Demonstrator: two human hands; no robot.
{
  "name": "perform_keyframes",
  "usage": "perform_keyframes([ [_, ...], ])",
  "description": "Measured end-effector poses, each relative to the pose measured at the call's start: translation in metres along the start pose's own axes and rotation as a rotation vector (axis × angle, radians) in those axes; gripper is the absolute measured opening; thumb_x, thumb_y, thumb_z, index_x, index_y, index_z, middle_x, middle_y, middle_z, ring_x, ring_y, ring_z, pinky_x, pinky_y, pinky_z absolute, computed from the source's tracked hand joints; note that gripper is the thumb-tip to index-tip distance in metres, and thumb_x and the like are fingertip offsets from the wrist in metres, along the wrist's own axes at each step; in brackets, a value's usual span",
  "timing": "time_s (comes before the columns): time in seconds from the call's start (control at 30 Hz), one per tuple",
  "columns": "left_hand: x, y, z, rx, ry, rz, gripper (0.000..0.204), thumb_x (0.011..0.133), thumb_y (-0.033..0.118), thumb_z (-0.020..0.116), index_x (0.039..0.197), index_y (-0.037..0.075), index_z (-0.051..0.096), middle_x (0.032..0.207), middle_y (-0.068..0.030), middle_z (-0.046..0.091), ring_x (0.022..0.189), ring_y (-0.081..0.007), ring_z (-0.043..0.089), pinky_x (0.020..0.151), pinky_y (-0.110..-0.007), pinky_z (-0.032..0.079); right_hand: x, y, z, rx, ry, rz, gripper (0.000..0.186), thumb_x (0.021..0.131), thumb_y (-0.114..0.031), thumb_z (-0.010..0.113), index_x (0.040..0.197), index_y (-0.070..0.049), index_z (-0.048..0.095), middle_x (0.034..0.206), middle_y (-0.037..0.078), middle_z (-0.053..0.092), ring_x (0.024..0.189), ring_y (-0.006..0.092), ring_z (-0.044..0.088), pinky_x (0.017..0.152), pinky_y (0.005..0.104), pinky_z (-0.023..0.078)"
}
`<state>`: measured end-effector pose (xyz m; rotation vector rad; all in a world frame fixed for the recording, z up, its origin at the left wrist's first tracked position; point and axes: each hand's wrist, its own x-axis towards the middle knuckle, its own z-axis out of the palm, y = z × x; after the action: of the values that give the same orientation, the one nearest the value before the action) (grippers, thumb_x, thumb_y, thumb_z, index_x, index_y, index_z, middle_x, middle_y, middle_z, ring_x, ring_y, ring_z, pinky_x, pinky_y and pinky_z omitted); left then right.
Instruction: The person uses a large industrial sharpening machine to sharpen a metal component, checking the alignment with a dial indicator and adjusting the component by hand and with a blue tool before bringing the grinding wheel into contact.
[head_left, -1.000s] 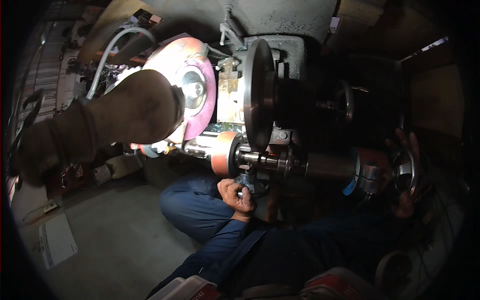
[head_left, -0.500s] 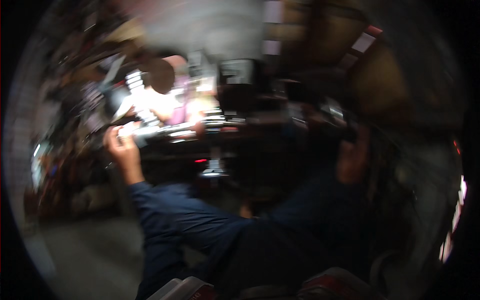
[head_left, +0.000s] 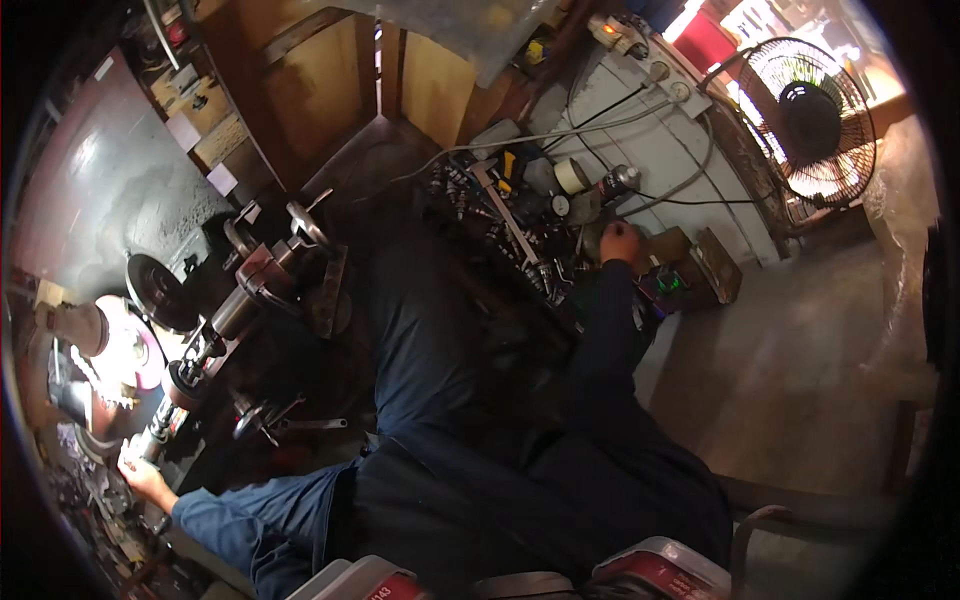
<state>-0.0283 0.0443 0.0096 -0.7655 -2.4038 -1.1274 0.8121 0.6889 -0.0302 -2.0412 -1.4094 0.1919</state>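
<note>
At lower left, my left hand [head_left: 142, 470] grips the near end of a steel spindle [head_left: 236, 312], its fingers partly hidden in glare. Beside the spindle are a lit grinding wheel [head_left: 143, 352] and a dark metal disc [head_left: 158, 288]; a handwheel [head_left: 308, 228] sits at the far end. My right hand [head_left: 618, 243] reaches out among a cluttered group of tools at upper right, fingers curled round something I cannot make out. Near it lie a long steel gauge [head_left: 505, 210], a round dial gauge [head_left: 559, 205], a spray can [head_left: 618, 181] and a small wooden box [head_left: 708, 270].
A black fan [head_left: 805, 125] stands at upper right by a power strip [head_left: 625, 38] and cables. Wooden panels [head_left: 310, 70] form the back corner, with a metal sheet [head_left: 115, 160] at left. A wrench [head_left: 310, 423] lies below the machine. Plastic containers [head_left: 660, 570] sit at the lower edge.
The view has swung toward the right. My left hand moved from below the spindle to its end. My right hand left the handwheel and reached out to the tools at the right.
</note>
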Motion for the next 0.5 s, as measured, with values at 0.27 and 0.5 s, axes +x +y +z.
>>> perform_keyframes([
  [0.27, -0.060, -0.007, -0.024, 0.030, 0.275, 0.201, 0.019, 0.097, 0.005, 0.045, 0.113, -0.001, 0.053, 0.117, -0.0201, 0.065, 0.101, -0.0277, 0.064, 0.091, -0.038, 0.051, 0.013, -0.109, 0.080, -0.592, -0.604, -0.352, 0.076, 0.083, -0.054, 0.064, 0.137, -0.004, 0.047, 0.141, 0.026, 0.043, 0.128, 0.0416, 0.046, 0.108, 0.0502, 0.036],
  [0.5, -0.046, 0.112, -0.011, 0.122, 0.498, -0.058, 0.028, 0.096, 0.014, 0.056, 0.120, 0.000, 0.058, 0.109, -0.0136, 0.067, 0.099, -0.0236, 0.063, 0.089, -0.034, 0.049, 0.007, -0.045, 0.067, -0.599, -0.461, -0.397, 0.085, 0.082, -0.050, 0.068, 0.145, -0.006, 0.033, 0.143, 0.024, 0.041, 0.126, 0.0396, 0.047, 0.105, 0.0507, 0.039],
])
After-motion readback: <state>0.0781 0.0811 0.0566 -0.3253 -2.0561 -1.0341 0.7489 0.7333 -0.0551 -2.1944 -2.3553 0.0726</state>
